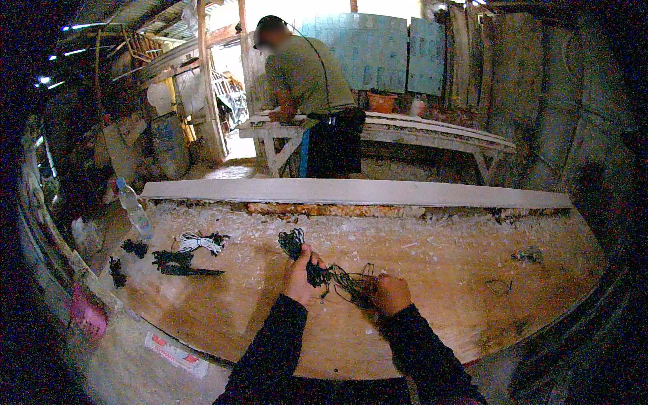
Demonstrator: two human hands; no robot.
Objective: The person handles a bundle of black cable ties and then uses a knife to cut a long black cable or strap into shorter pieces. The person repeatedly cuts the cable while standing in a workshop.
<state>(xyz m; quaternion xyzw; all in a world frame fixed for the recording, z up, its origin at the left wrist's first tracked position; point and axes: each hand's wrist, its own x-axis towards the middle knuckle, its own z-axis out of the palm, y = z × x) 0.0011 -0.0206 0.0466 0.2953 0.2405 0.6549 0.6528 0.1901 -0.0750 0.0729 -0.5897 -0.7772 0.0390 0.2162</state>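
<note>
A bundle of thin black cord (318, 275) stretches between my hands over the wooden table. My left hand (301, 278) is closed around its left part, and a looped end sticks up past the thumb. My right hand (391, 295) grips the loose, spread strands at the other end, fingers curled in. Whether the strands are cord or wire is hard to tell. On the table to the left lie a white-and-black bundle (201, 242), a black bundle (177, 262) and smaller black clumps (135, 248).
A clear plastic bottle (135, 210) stands at the table's far left corner. A pale board (358, 192) runs along the far edge. Small dark bits (526, 256) and a thin loop (500, 287) lie at right. Behind, a person (310, 74) leans over a white bench (432, 133).
</note>
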